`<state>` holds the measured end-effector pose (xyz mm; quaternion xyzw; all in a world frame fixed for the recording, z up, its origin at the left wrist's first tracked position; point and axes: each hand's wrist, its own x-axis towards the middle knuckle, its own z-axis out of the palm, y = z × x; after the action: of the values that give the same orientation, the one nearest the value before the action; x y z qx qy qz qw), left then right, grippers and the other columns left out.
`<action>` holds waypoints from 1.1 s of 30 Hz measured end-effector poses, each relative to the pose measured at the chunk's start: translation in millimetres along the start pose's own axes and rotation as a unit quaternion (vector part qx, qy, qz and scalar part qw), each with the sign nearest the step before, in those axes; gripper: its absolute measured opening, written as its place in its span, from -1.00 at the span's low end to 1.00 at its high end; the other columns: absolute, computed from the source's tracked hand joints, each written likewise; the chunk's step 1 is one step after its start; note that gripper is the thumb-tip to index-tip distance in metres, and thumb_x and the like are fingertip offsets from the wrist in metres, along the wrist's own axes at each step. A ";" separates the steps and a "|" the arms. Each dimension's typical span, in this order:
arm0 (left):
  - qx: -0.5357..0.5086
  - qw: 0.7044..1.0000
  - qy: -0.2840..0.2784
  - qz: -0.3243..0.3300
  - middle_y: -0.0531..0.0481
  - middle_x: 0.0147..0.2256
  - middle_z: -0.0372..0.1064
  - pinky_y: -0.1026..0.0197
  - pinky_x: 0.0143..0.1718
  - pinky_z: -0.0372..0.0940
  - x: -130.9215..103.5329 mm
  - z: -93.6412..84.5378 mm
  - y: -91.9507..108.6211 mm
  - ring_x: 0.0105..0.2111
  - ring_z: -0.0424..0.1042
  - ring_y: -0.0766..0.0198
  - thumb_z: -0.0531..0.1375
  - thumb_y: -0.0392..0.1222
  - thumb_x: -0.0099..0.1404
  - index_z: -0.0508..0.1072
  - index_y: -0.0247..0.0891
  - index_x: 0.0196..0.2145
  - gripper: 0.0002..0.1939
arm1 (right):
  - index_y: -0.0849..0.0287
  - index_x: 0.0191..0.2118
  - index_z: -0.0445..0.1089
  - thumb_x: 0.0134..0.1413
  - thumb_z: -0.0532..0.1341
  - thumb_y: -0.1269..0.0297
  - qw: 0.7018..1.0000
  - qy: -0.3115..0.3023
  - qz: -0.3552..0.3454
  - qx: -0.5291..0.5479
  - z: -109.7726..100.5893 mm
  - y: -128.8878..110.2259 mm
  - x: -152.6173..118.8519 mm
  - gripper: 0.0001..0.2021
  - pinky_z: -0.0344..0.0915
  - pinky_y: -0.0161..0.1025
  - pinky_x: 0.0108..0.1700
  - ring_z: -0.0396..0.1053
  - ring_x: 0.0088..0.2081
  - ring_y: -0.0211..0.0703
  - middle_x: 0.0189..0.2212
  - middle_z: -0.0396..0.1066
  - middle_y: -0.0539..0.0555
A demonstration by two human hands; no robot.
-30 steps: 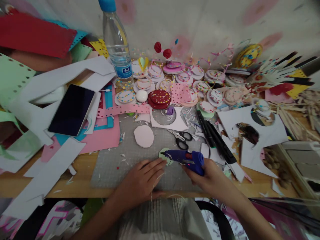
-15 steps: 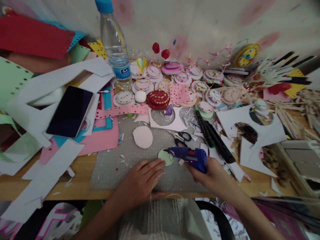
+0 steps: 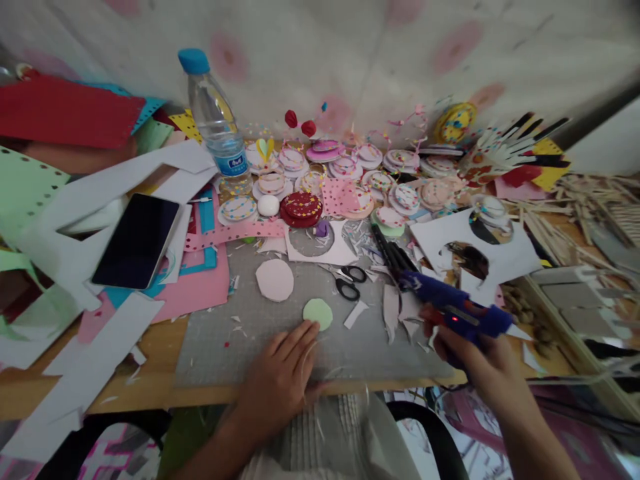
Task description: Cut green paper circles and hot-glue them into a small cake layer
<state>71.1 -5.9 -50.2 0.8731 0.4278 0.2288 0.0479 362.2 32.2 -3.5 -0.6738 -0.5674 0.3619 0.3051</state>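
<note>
My right hand [image 3: 473, 357] grips a blue hot glue gun [image 3: 453, 303] with a red light glowing on its side. Its nozzle points left, over the black markers at the right of the mat. My left hand [image 3: 280, 373] lies flat on the grey cutting mat [image 3: 215, 343], fingers stretched out, the fingertips touching the lower edge of a pale green paper circle [image 3: 318, 314]. Above and left of that circle lies a pale pink paper disc [image 3: 275, 280]. Black-handled scissors [image 3: 349, 281] rest to the upper right. A thin, pale, blurred loop shows beside my left hand.
A water bottle [image 3: 215, 127] stands at the back, beside many decorated paper discs [image 3: 301, 209]. On the left, a dark-screened tablet [image 3: 136, 241] lies on coloured paper. To the right are cut white card [image 3: 475, 247], wooden sticks [image 3: 545, 220] and a tray [image 3: 565, 327].
My right hand has carried the glue gun away from the green circle, rightward across the mat. My left hand stays at the circle's edge. The camera view has shifted slightly.
</note>
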 end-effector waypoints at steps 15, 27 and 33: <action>-0.101 0.982 0.058 -0.151 -0.11 -0.10 0.34 0.08 -0.08 0.37 2.7 -15.9 -7.3 -0.09 0.39 0.13 0.18 -0.11 0.33 0.24 -0.19 0.15 -0.54 | 0.27 -0.05 0.37 0.09 0.17 -0.02 0.923 0.172 -0.175 -0.296 -48.2 127.1 16.5 -0.54 0.39 0.03 -0.21 0.34 -0.31 0.02 -0.23 0.29 0.23; -0.092 0.993 -0.075 0.021 -0.15 -0.07 0.32 0.05 0.00 0.32 34.9 -51.1 -36.7 -0.06 0.34 0.13 0.17 -0.06 0.34 0.21 -0.25 0.20 -0.48 | 0.10 0.10 0.23 0.18 0.16 0.36 0.965 0.032 -0.255 -0.049 10.5 -14.9 -30.2 -0.64 0.36 -0.18 -0.24 0.34 -0.27 -0.11 -0.15 0.31 0.16; -0.118 0.977 -0.152 0.092 -0.22 -0.09 0.36 0.04 -0.03 0.31 56.2 -68.2 -37.2 -0.08 0.33 0.07 0.18 -0.16 0.33 0.31 -0.34 0.12 -0.56 | 0.06 0.19 0.10 0.24 0.14 0.35 0.959 -0.168 -0.220 0.059 58.1 -51.6 -19.1 -0.57 0.32 -0.33 -0.36 0.32 -0.38 -0.25 -0.19 0.39 0.07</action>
<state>43.7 53.1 20.3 0.9216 0.3032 0.1454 0.1939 283.9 22.2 9.6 -0.4426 -0.7222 0.4269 0.3167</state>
